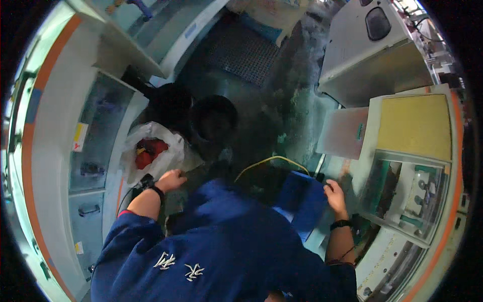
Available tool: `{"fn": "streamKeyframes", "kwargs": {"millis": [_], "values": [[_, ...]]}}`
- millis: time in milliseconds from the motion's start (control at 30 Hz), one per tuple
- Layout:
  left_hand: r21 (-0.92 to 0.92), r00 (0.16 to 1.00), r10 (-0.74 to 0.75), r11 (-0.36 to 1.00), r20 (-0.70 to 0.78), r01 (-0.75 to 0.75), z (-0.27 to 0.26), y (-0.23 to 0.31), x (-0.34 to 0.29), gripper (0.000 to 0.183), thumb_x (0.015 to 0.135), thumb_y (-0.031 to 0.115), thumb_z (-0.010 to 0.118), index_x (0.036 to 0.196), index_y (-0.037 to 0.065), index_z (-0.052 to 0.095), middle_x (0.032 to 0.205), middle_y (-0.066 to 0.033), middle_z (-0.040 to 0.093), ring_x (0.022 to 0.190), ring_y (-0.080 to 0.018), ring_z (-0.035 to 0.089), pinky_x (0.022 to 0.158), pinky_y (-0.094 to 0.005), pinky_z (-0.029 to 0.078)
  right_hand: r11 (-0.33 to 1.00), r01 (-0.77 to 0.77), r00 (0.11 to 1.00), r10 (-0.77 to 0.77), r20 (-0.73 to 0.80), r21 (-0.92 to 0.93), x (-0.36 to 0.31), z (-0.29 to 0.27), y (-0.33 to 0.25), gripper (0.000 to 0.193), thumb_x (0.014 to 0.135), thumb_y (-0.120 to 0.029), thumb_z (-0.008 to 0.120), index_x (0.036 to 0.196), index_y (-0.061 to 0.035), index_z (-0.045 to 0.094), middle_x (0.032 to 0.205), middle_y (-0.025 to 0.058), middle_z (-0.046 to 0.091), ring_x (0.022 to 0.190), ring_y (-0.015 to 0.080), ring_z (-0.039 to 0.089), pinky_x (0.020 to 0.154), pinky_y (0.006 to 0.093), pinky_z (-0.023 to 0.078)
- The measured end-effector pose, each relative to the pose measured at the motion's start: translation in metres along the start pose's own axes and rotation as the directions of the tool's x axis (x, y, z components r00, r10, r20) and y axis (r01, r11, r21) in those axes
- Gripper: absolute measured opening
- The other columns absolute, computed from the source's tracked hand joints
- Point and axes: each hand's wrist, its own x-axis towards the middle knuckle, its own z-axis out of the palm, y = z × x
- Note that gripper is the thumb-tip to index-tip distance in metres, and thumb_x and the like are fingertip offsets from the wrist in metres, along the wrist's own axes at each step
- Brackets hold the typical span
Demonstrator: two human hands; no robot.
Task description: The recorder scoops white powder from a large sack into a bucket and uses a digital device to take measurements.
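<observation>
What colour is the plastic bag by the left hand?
The plastic bag is white, with red contents showing; best seen in the head view.

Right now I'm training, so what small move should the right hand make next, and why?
Perhaps settle the right hand on the right edge of the blue object: it is beside that edge, though whether they touch is unclear.

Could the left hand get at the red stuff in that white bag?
Probably yes: the left hand is close beside the white bag, which gapes open at the top, and nothing seems to cover the red contents.
</observation>
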Motion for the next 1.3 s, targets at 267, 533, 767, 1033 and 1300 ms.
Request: {"fn": "streamKeyframes", "kwargs": {"millis": [267, 533, 767, 1033, 1300], "values": [[-0.045, 0.943, 0.317, 0.945, -0.101, -0.323, -0.044, 0.144, 0.121, 0.046, 0.092, 0.038, 0.060, 0.124, 0.005, 0.062, 0.116, -0.0184, 0.066, 0.106, -0.0339, 0.064, 0.089, -0.0417, 0.050, 0.761, -0.601, 0.797, 0.550, 0.248, 0.244, -0.033, -0.057, 0.149, 0.046, 0.090, -0.016, 0.062, 0.133, -0.0087, 0.049, 0.095, 0.0118, 0.069, 0.072, 0.0223, 0.064, 0.062, 0.0368, 0.049], [-0.028, 0.967, 0.050, 0.998, -0.249, -0.058, -0.057, 0.218, 0.213, 0.043, 0.089, 0.035, 0.062, 0.119, 0.005, 0.064, 0.119, -0.0193, 0.066, 0.114, -0.0346, 0.062, 0.094, -0.0416, 0.049, 0.940, -0.138, 0.911, 0.244, 0.332, -0.312, 0.211, -0.125, 0.167, 0.042, 0.094, -0.023, 0.065, 0.131, -0.0082, 0.053, 0.101, 0.0160, 0.070, 0.072, 0.0216, 0.068, 0.057, 0.0388, 0.055], [-0.267, 0.979, -0.084, 0.963, -0.183, 0.033, -0.026, 0.315, 0.235, 0.040, 0.091, 0.039, 0.060, 0.113, 0.007, 0.066, 0.114, -0.0172, 0.068, 0.108, -0.0369, 0.063, 0.092, -0.0432, 0.051, 0.892, 0.323, 0.946, -0.307, 0.102, -0.315, 0.591, -0.229, -0.076, 0.034, 0.090, -0.022, 0.064, 0.120, -0.0048, 0.062, 0.104, 0.0185, 0.070, 0.099, 0.0340, 0.067, 0.087, 0.0409, 0.051], [-0.475, 0.971, -0.109, 0.880, -0.213, -0.005, -0.134, 0.420, 0.308, 0.039, 0.090, 0.035, 0.064, 0.115, 0.007, 0.066, 0.109, -0.0124, 0.070, 0.101, -0.0281, 0.067, 0.089, -0.0367, 0.052, 0.828, 0.478, 0.877, -0.466, 0.114, -0.294, 0.774, -0.214, -0.291, 0.043, 0.090, -0.025, 0.063, 0.126, -0.0025, 0.060, 0.113, 0.0217, 0.068, 0.106, 0.0367, 0.065, 0.090, 0.0422, 0.050], [-0.592, 0.902, -0.204, 0.803, -0.381, -0.069, -0.241, 0.524, 0.363, 0.038, 0.093, 0.031, 0.063, 0.124, 0.009, 0.061, 0.116, -0.0137, 0.068, 0.105, -0.0227, 0.065, 0.088, -0.0345, 0.051, 0.812, 0.556, 0.800, -0.465, 0.379, -0.179, 0.912, -0.219, -0.399, 0.062, 0.085, -0.027, 0.067, 0.138, 0.0003, 0.047, 0.136, 0.0283, 0.051, 0.124, 0.0433, 0.051, 0.103, 0.0480, 0.043]]}}
